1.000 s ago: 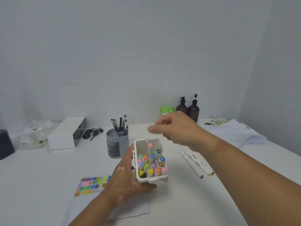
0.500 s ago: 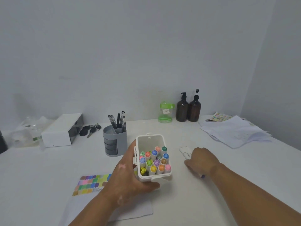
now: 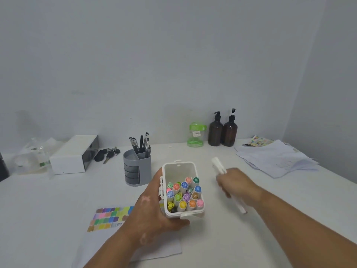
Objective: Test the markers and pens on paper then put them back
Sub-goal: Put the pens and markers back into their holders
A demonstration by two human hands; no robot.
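- Markers [image 3: 228, 182]: two white-barrelled ones, side by side, gripped in the right hand [image 3: 236, 185] above the counter [image 3: 222, 238], just right of the marker case. Motion-blurred, so cap colours are mostly unreadable.
- Long axis of the held markers runs diagonally: far ends point up and away to the left, toward the back wall; near ends point down toward the person and to the right. One near tip shows a dark reddish cap.
- Right hand: fingers curled shut around the middle of the barrels.
- Marker case [image 3: 183, 190]: white, open at the top, tilted so its mouth faces the camera. Left hand [image 3: 154, 207] is clamped round its left side and base.
- Inside the case: markers stand on end, round coloured caps toward the camera, packed into the near half; the far half shows bare white wall.
- Paper [image 3: 123, 246] lies flat on the counter under the left forearm, with rows of colour swatches [image 3: 110, 217] at its far-left part.
- Grey pen holder [image 3: 136, 167] stands behind and left of the case, dark pens upright in it.
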